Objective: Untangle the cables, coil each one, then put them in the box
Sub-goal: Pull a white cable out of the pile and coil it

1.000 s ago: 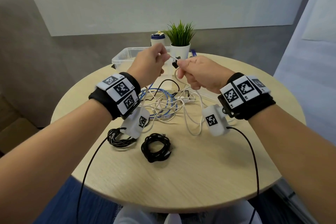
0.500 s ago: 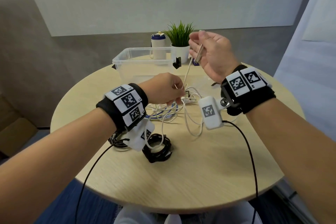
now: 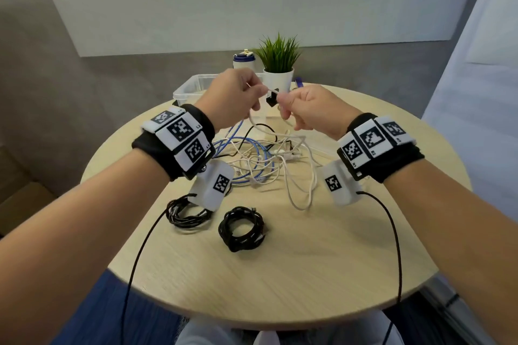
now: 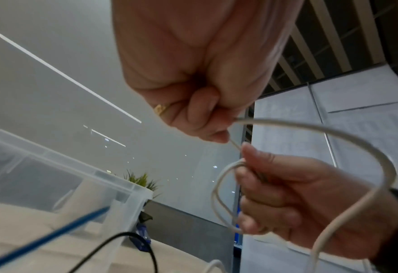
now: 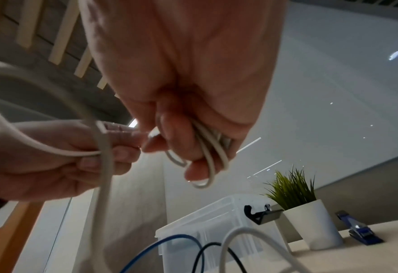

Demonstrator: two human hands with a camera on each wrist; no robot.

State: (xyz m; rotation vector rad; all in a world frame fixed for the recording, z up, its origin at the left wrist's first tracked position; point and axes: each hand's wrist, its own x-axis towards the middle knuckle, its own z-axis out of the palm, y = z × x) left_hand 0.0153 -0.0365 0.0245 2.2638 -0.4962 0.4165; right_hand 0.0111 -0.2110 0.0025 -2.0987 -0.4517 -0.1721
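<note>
Both hands are raised close together above a tangle of white, blue and black cables (image 3: 263,159) on the round table. My right hand (image 3: 305,109) grips several small loops of a white cable (image 5: 207,157) in curled fingers. My left hand (image 3: 238,98) pinches the same white cable (image 4: 333,140) just beside it, and a big loop hangs from it toward the pile. Two coiled black cables (image 3: 241,228) (image 3: 186,211) lie on the near part of the table. The clear plastic box (image 3: 190,87) stands behind the hands; what it holds is hidden.
A potted green plant (image 3: 279,64) in a white pot and a white-and-blue bottle (image 3: 244,61) stand behind the box. A blue clip (image 5: 359,230) lies to the right of the pot. Black wrist-camera leads (image 3: 395,232) hang off the table's near edge.
The right hand, lifted high half a second ago, has come back down. The left hand has risen from the pile to meet it, feeding another length of white cable.
</note>
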